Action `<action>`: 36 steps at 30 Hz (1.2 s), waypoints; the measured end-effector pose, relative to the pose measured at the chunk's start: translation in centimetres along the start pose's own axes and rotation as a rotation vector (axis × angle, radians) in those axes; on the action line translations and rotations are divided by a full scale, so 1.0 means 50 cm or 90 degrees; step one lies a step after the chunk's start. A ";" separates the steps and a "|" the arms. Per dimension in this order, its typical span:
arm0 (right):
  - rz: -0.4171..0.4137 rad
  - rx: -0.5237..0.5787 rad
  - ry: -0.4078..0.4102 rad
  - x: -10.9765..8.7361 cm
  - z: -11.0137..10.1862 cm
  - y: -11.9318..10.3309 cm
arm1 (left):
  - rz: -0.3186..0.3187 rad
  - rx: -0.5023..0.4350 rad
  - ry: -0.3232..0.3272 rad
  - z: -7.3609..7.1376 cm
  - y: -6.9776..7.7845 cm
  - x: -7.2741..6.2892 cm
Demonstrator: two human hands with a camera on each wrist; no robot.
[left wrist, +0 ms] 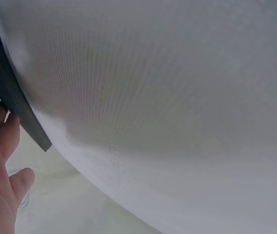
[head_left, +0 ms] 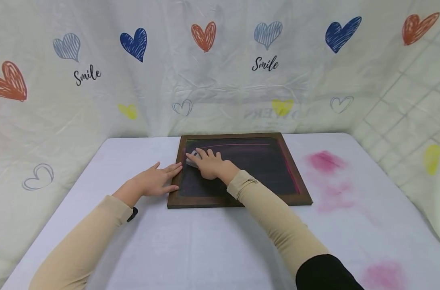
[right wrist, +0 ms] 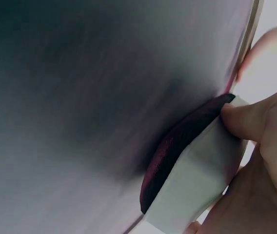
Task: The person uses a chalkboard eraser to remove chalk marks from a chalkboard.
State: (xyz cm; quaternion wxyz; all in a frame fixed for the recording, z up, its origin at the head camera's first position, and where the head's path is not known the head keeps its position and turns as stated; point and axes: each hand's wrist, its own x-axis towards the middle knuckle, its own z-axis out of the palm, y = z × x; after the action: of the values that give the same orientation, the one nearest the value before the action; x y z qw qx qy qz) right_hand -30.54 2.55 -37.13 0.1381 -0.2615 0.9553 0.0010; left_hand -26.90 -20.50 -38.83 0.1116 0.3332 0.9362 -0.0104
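Observation:
A small chalkboard (head_left: 256, 169) in a brown wooden frame lies on the table. My right hand (head_left: 212, 165) grips a chalkboard eraser (right wrist: 192, 175) near the board's left side, its dark felt face against the board. Thumb and fingers hold the pale back of the eraser from both sides. Pink-purple chalk dust colours the felt. My left hand (head_left: 156, 180) lies at the left side of the frame, fingers extended, fingertips touching the wood. A thin pink chalk line runs along the board's top, and pink streaks remain along its right edge.
White cloth covers the table (head_left: 191, 245). Pink chalk smudges (head_left: 326, 162) mark it right of the board, with another patch (head_left: 384, 276) at the front right. Behind the table hangs a white curtain (head_left: 234, 80) printed with hearts and lettering.

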 end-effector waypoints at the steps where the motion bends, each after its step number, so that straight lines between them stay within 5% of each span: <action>1: 0.007 0.016 -0.003 0.002 0.000 0.012 | -0.001 -0.001 -0.001 0.000 0.000 -0.001; 8: 0.096 0.104 -0.004 -0.011 0.000 0.132 | 0.005 -0.010 -0.002 0.006 -0.002 -0.006; 22: 0.189 0.142 0.026 -0.131 -0.003 0.322 | 0.011 -0.007 -0.001 -0.003 0.002 0.000; 28: 0.204 0.151 0.021 -0.142 -0.002 0.331 | 0.008 -0.012 -0.005 -0.004 0.004 0.001; 36: 0.233 0.121 0.007 -0.099 0.001 0.283 | 0.007 -0.018 -0.005 -0.003 0.003 -0.001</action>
State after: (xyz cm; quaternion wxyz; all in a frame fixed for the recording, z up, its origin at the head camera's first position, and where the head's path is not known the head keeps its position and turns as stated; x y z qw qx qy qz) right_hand -33.53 17.25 -36.85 0.1547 -0.0696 0.9833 -0.0654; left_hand -26.80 -20.40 -38.67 0.1202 0.3365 0.9340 0.0020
